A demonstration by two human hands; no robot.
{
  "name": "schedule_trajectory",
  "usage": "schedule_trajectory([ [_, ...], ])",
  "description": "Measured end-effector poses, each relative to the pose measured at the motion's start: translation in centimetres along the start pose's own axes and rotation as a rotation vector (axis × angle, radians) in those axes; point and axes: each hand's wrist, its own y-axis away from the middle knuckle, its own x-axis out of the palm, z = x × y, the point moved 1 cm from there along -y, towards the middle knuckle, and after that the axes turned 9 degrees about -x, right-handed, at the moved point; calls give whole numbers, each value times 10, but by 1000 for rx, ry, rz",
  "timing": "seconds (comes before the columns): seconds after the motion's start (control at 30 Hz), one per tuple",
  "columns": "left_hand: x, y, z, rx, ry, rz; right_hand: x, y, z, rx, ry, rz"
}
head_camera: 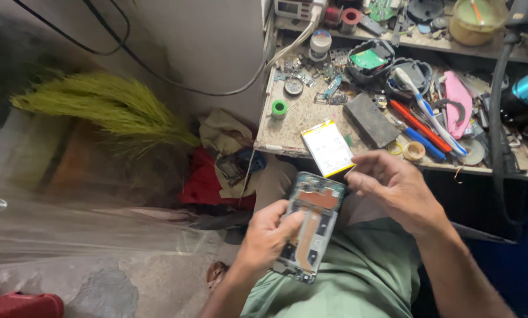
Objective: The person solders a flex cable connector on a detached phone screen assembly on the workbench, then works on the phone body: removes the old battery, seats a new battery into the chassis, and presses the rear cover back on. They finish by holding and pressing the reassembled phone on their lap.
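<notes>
Left hand: the left hand (268, 235) is closed around the opened phone (309, 227), with the thumb lying across its inner side.
Right hand: the right hand (393, 187) hangs just above the top end of the phone, fingers half bent and loose, holding nothing.
Phone: it is over the person's lap, back cover off, inner parts and a brown strip showing, the top end pointing to the workbench.
Battery: a flat white battery (327, 148) with yellow edge lies on the front edge of the workbench (287, 132), just beyond the phone.
Workbench: red and blue pens (418, 126), a dark block (371, 119), a green tape roll (279, 108), many small parts.
Floor side: a green broom (108, 107) lies at the left.
</notes>
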Motion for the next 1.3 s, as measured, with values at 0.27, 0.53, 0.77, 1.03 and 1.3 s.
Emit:
schedule_trajectory([
  [0.27, -14, 13, 12, 122, 196, -127, 43, -19, 25, -424, 1085, -249],
  [0.53, -11, 10, 15, 131, 289, -136, 40, -29, 11, -443, 954, -171],
  [0.77, -12, 5, 16, 172, 281, -153, 8, 3, 4, -225, 32, -131],
  [1.03, -4, 4, 8, 261, 105, -145, 59, 60, -6, 86, -72, 256],
  [1.3, 5, 13, -4, 227, 118, -101, 81, 50, 7, 81, 136, 124],
])
